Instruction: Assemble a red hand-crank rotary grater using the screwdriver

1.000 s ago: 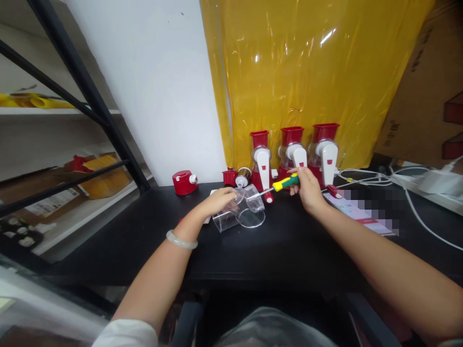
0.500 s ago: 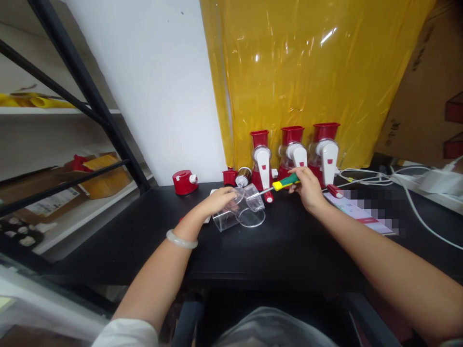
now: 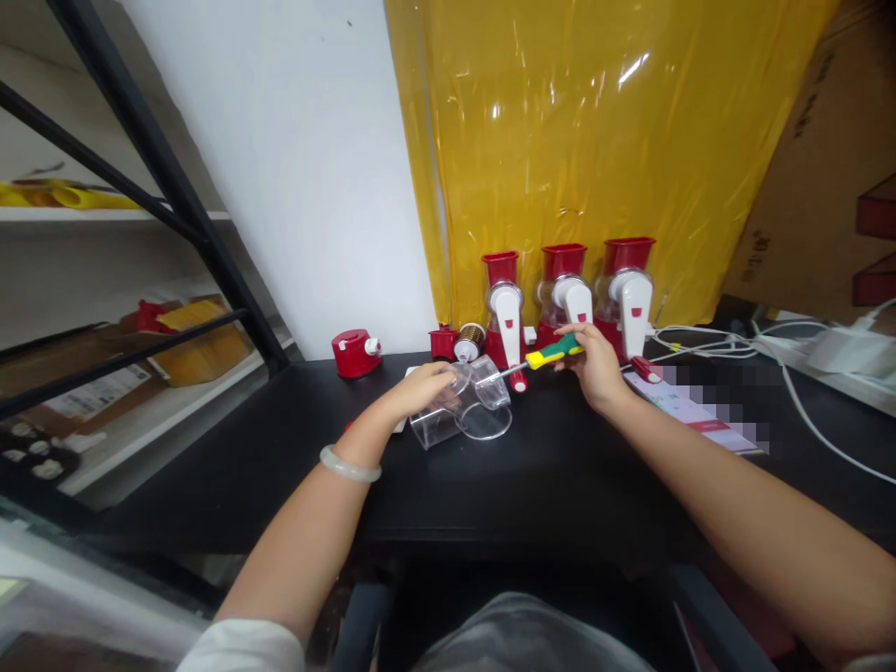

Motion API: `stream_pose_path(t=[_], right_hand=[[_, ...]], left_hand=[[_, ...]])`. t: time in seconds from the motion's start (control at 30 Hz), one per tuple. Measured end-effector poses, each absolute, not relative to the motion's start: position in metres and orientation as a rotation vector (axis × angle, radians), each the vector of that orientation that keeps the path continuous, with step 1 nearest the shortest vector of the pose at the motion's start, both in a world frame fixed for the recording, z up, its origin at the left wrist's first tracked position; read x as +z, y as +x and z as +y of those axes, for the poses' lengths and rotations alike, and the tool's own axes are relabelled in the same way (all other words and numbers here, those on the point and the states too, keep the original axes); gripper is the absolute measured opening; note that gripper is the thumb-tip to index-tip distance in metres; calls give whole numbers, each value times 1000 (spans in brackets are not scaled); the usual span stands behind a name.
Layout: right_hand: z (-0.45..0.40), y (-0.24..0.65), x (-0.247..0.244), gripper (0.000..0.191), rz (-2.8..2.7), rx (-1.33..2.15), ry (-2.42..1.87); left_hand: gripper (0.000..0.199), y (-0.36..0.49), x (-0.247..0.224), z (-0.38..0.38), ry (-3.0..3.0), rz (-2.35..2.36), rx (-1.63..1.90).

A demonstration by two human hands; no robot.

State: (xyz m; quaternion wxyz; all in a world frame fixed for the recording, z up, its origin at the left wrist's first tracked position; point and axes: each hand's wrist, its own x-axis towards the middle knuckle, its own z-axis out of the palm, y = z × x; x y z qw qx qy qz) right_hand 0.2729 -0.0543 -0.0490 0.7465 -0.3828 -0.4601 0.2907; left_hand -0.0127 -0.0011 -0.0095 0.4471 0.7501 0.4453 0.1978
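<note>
My left hand (image 3: pixel 428 387) grips a clear plastic housing (image 3: pixel 438 427), which lies tilted over the black table; its round open rim faces me. In my right hand (image 3: pixel 594 369) is a green and yellow screwdriver (image 3: pixel 554 352), held almost level by its handle. Its metal shaft points left, and the tip reaches the clear housing's right-hand tube, though I cannot tell exactly what the tip touches. Behind the housing sit a drum-shaped grater cone (image 3: pixel 469 342) and a small red part (image 3: pixel 442 342). A white and red piece is partly hidden under my left hand.
Three red and white rotary graters (image 3: pixel 508 317) stand along the back by the yellow sheet. A red round base (image 3: pixel 356 354) is at the back left. White cables (image 3: pixel 707 342), a power strip (image 3: pixel 850 355) and a printed sheet (image 3: pixel 690 411) lie on the right. Black shelving (image 3: pixel 210 252) rises at left.
Almost nothing differs. The whole view has shifted very slightly; both hands keep their grip, and the screwdriver tip stays at the clear housing.
</note>
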Motion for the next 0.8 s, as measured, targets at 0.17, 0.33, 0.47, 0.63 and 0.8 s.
stream_pose_path(t=[0.17, 0.33, 0.47, 0.63, 0.8], right_hand=[[-55, 271, -46, 25, -1012, 614, -868], [-56, 268, -46, 34, -1044, 562, -893], [-56, 269, -48, 28, -1019, 606, -852], [-57, 271, -47, 19, -1031, 662, -810], [-58, 270, -44, 19, -1015, 669, -840]], left_hand=[[35, -12, -9, -2, 1885, 1105, 490], [33, -11, -8, -2, 1899, 1110, 490], [33, -11, -8, -2, 1906, 1111, 490], [35, -13, -10, -1, 1907, 1097, 497], [34, -13, -12, 1, 1902, 1091, 506]])
